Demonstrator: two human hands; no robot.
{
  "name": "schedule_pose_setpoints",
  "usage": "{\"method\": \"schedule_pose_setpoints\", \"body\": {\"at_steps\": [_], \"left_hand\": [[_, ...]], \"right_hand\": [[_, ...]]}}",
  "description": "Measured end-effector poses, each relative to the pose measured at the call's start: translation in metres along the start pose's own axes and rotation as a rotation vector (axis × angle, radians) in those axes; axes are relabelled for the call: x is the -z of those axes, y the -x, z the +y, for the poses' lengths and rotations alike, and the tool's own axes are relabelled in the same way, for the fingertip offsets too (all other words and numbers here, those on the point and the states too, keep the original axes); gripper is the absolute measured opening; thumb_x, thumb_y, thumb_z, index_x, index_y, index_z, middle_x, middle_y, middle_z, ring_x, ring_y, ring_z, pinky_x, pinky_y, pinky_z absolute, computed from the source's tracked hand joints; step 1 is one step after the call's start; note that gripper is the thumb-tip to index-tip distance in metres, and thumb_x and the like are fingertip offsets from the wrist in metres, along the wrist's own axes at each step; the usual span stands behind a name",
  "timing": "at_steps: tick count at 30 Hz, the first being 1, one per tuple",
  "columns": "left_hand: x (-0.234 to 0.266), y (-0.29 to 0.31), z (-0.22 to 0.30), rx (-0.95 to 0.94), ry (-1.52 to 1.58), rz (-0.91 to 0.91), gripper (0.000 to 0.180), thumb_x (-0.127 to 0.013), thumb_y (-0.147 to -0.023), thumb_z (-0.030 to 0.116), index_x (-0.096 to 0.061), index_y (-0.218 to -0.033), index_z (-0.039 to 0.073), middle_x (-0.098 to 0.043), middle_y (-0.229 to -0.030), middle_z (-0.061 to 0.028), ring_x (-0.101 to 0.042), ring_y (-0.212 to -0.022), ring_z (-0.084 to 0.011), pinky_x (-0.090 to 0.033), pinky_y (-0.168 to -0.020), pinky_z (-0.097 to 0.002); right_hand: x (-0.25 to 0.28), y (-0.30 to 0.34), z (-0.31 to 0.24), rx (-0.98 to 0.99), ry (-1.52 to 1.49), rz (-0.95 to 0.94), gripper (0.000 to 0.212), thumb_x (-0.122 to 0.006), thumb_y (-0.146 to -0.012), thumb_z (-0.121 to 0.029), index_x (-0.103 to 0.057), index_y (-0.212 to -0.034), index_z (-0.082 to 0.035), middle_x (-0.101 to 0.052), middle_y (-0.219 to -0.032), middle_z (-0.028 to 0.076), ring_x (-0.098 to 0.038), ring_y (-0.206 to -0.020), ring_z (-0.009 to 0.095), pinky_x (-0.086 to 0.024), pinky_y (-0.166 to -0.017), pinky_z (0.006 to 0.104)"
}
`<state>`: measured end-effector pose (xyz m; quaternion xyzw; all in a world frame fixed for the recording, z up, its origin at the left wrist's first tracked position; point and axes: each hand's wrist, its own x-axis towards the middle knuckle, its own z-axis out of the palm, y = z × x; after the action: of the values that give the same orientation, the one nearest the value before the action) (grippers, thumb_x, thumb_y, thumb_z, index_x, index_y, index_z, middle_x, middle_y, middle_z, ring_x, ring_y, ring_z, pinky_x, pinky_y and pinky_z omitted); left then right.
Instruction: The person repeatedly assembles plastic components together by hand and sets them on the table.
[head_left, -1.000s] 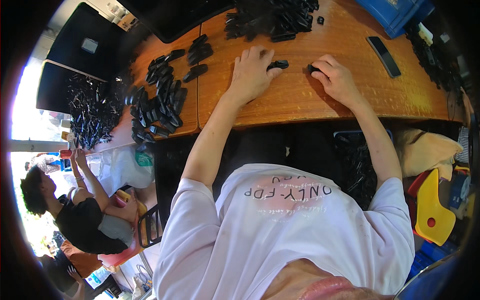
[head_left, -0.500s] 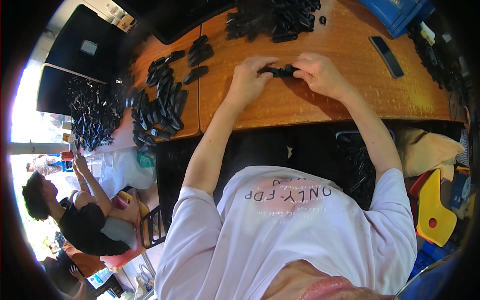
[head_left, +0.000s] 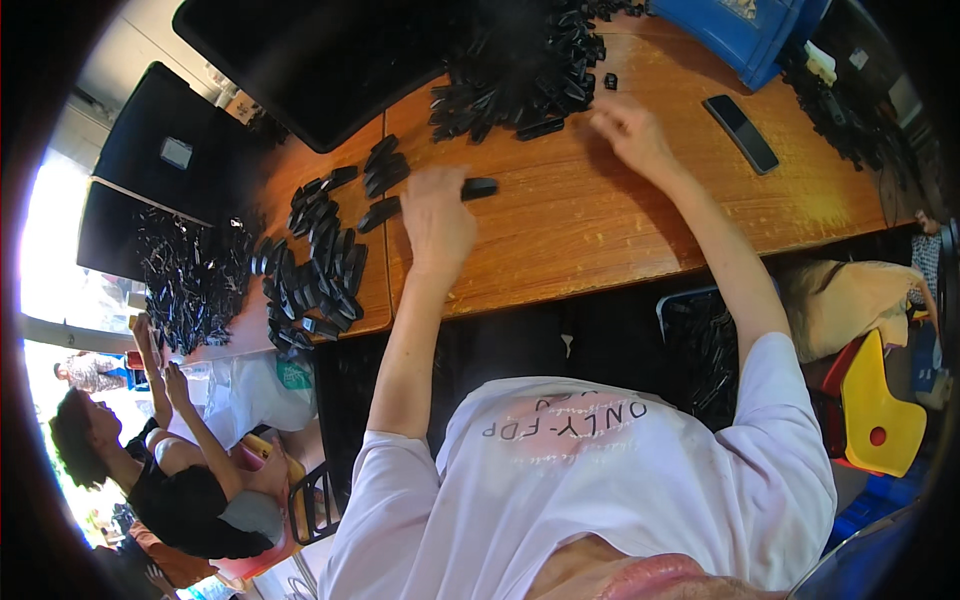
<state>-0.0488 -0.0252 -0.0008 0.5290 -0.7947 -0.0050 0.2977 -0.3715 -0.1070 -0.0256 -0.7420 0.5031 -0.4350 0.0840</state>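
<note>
My left hand is over the table's left part, closed on a slim, elongated black plastic piece that sticks out to the right of its fingers. Just left of this hand lie several similar black pieces, with a larger group of them farther left. My right hand is held apart from the left, beside the big heap of black parts at the back. Motion smears its fingers, and nothing can be made out in them. One small black part lies alone just beyond it.
A phone lies on the wooden table, near a blue bin. Black trays stand at the back left, and more black parts are heaped at far left. Another person sits at the left.
My hands, together on a black piece before, have come apart. The left has moved left with an elongated piece; the right has gone toward the back heap. The view has shifted slightly.
</note>
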Motion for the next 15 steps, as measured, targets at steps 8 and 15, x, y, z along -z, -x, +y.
{"method": "schedule_pose_setpoints", "body": {"at_steps": [8,15], "left_hand": [[-0.072,-0.074,0.037,-0.189,0.123,0.099,0.041,-0.058,-0.097,0.002,-0.068,-0.136,0.007,-0.061,-0.148,-0.0161,-0.054,-0.136,-0.0345,-0.044,-0.115,-0.0461],[-0.045,-0.028,0.040,-0.316,0.039,-0.067,0.035,-0.060,-0.094,0.000,-0.072,-0.126,0.003,-0.063,-0.143,-0.0168,-0.059,-0.130,-0.0344,-0.049,-0.109,-0.0448]], "right_hand": [[-0.003,-0.057,0.040,-0.199,0.523,0.022,0.025,-0.064,-0.099,-0.023,-0.076,-0.120,-0.014,-0.066,-0.131,0.015,-0.063,-0.122,0.038,-0.053,-0.099,0.0528],[0.019,-0.026,0.011,0.140,0.974,-0.354,0.013,-0.068,-0.084,-0.009,-0.075,-0.087,0.002,-0.073,-0.094,0.020,-0.070,-0.098,0.041,-0.056,-0.090,0.0535]]}}
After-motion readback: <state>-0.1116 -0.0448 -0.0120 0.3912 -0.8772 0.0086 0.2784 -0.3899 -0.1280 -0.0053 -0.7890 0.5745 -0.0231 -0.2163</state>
